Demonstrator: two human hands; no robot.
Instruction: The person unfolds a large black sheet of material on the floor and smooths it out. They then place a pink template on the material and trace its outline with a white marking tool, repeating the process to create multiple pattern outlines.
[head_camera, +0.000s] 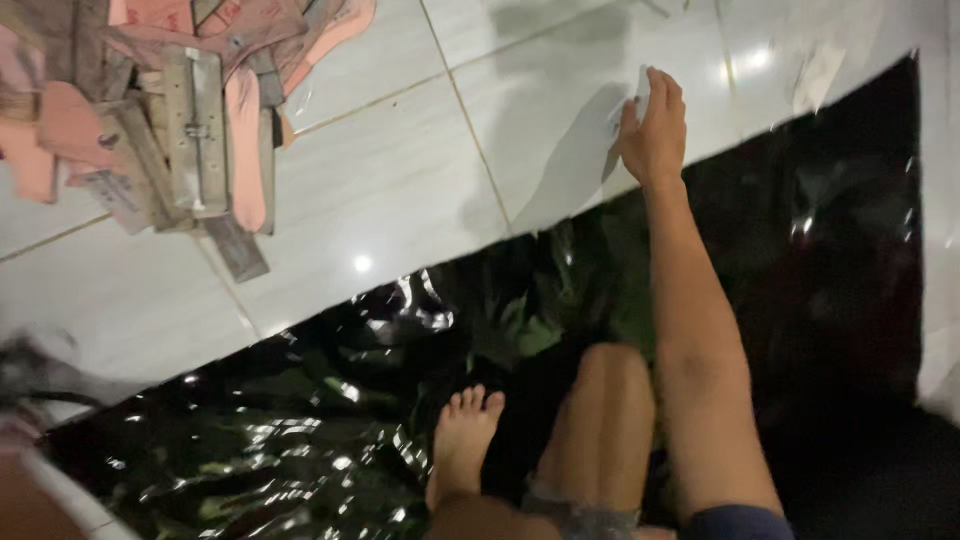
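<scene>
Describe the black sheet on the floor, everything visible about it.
The black sheet looks like thin, glossy plastic film, wrinkled and catching bright glints of light. It lies flat on the pale tiled floor, its straight edge running diagonally from lower left to upper right. A bare foot and a bent knee rest on it. The right hand reaches over that edge onto the tile, holding something small and pale. The sheet's far ends run out of view.

Dim, glare on tiles (380, 180), perhaps motion-blurred.
</scene>
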